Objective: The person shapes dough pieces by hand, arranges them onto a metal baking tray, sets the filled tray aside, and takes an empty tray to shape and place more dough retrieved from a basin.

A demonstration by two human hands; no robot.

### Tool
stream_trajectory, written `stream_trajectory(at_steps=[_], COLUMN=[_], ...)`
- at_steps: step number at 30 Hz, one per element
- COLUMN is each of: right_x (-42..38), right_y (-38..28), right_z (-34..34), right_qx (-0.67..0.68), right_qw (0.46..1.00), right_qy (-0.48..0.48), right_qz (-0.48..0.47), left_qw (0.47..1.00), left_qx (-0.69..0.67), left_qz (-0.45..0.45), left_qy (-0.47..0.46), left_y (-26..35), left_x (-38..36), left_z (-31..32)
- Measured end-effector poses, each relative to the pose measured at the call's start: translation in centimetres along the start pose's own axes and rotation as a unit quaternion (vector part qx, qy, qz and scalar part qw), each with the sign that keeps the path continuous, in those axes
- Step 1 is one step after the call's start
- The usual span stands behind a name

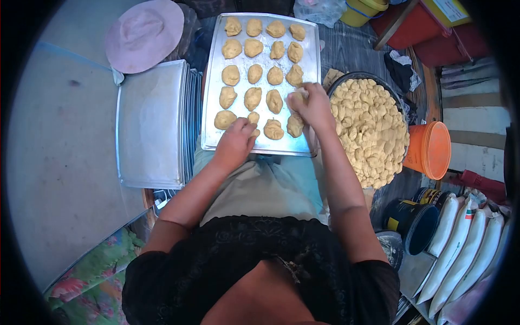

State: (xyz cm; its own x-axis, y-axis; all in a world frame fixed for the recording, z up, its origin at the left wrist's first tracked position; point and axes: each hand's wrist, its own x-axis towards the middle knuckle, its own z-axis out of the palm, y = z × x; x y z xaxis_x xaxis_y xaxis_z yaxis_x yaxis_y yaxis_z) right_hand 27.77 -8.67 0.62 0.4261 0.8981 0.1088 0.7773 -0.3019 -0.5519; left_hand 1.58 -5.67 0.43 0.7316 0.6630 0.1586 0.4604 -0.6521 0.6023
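Observation:
A metal baking tray [216,81] lies in front of me, holding rows of yellow-brown dough pieces [253,47]. At the near edge, my left hand [236,142] curls its fingers over a dough piece [253,117], which shows partly beyond the fingertips. Toward the tray's right side, my right hand [313,107] has thumb and fingers closed around another dough piece [296,99], mostly covered by the hand. Just below that hand lies a further dough piece [294,125]. To the right stands a wide round basin [399,96] heaped with small dough lumps [371,130].
Stacked metal trays [151,127] stand at left, with a pink hat [144,36] behind them. Beyond the basin are an orange bucket [433,150], a dark bucket [414,225] and several white filled bags [460,244]. A yellow bucket [360,12] sits at the back.

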Motion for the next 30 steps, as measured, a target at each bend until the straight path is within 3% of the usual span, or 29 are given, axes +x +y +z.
stream_trajectory(at_steps=[2,5,7,9,11,12,14,16,20,22,25,26,29,30], right_x=[1.8,5.1,6.0,7.1,8.5,9.6,11.7,13.0,13.6,12.9,13.4,13.7,14.2,14.3], right_y=[-0.1,1.7,1.1,1.4,0.4,0.3,1.2,2.0,1.7,0.7,0.0,-0.1,-1.0,-1.0], right_z=[0.4,2.9,1.9,1.1,0.6,0.8,2.4,3.1,2.1,1.8,3.3,3.8,4.1,3.8], right_qx=[0.061,0.037,0.031,-0.002,0.021,0.05,0.063,0.046,0.02,-0.034,-0.082,-0.091,-0.142,-0.146], right_qw=[0.995,0.996,0.999,0.998,1.0,0.997,0.991,0.998,0.995,0.997,0.992,0.987,0.983,0.983], right_qy=[0.075,0.039,-0.019,-0.058,0.012,0.052,0.113,0.04,-0.027,0.034,0.081,0.089,-0.027,-0.026], right_qz=[0.0,-0.076,-0.029,-0.023,0.014,0.012,-0.038,-0.014,0.091,0.064,-0.049,-0.1,-0.109,-0.111], left_qw=[1.0,1.0,0.999,0.995,0.99,0.988,0.978,0.968,0.98,0.984,0.947,0.942,0.975,0.976], left_qx=[-0.007,0.013,0.045,0.055,0.047,0.038,0.056,0.053,0.013,0.015,0.234,0.233,0.209,0.199], left_qz=[-0.005,-0.005,0.008,0.011,-0.007,-0.064,-0.044,-0.026,-0.118,-0.143,-0.082,-0.031,-0.013,0.003], left_qy=[-0.01,-0.009,0.015,0.081,0.134,0.139,0.197,0.242,0.162,0.105,0.207,0.238,0.08,0.087], left_y=[0.3,0.9,1.1,0.2,-2.0,-2.1,-6.2,-8.8,-11.4,-12.2,-9.7,-10.1,-9.1,-9.3], left_x=[0.0,0.4,0.7,1.5,2.7,4.1,7.3,11.1,16.9,18.4,18.5,18.9,20.5,20.9], left_z=[-0.1,-1.0,-1.8,-2.6,-2.9,-3.9,-3.9,-3.9,-3.7,-3.8,-3.4,-2.7,-2.2,-1.7])
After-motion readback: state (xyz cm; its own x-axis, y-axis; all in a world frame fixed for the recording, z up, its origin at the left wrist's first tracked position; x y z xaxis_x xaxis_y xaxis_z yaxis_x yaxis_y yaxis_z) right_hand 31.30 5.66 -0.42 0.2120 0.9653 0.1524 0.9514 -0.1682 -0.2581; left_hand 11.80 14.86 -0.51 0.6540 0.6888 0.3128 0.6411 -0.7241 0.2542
